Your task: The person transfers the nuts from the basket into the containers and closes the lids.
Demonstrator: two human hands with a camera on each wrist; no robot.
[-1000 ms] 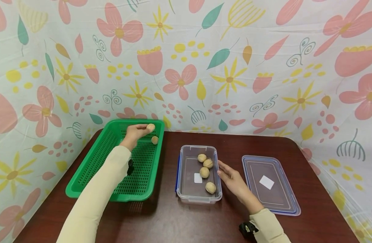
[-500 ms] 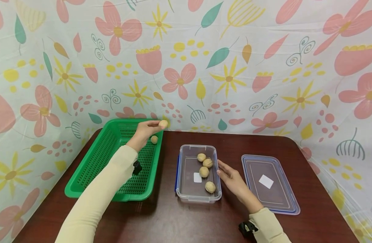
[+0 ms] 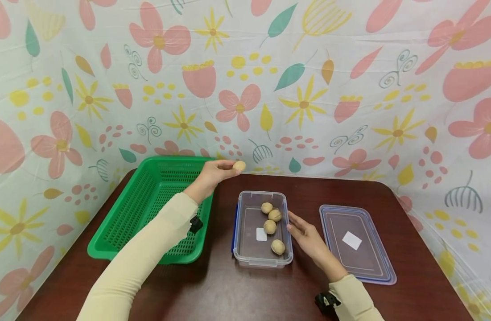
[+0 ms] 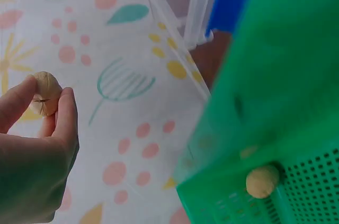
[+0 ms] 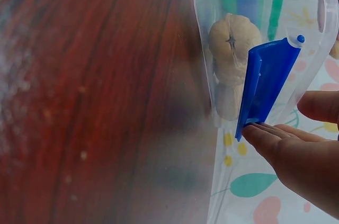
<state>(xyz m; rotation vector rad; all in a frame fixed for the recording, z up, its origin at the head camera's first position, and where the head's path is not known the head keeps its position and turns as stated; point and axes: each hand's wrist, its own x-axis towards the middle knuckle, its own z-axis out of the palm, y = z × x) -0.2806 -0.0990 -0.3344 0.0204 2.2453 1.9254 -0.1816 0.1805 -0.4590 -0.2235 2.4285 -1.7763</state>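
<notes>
My left hand [image 3: 209, 179] pinches a walnut [image 3: 239, 166] between thumb and fingertips, raised behind the gap between the green basket [image 3: 128, 214] and the clear plastic box [image 3: 249, 220]. Several walnuts [image 3: 270, 227] lie in the box, mostly along its right side. With fairly straight fingers, my right hand [image 3: 309, 240] touches the box's right side; the right wrist view shows those fingertips at its blue clip [image 5: 267, 81]. Another walnut [image 4: 262, 182] sits in the basket in the left wrist view; in the head view my left arm hides it.
A clear lid [image 3: 363, 264] with a white label lies on the dark wooden table [image 3: 229, 294], right of the box. Behind the table hangs a flower-patterned cloth [image 3: 245, 67]. A second blue clip [image 3: 234, 229] hangs open on the box's left side.
My left hand has carried the walnut rightward, out from over the green basket and past its right rim. My right hand and the box have stayed in place.
</notes>
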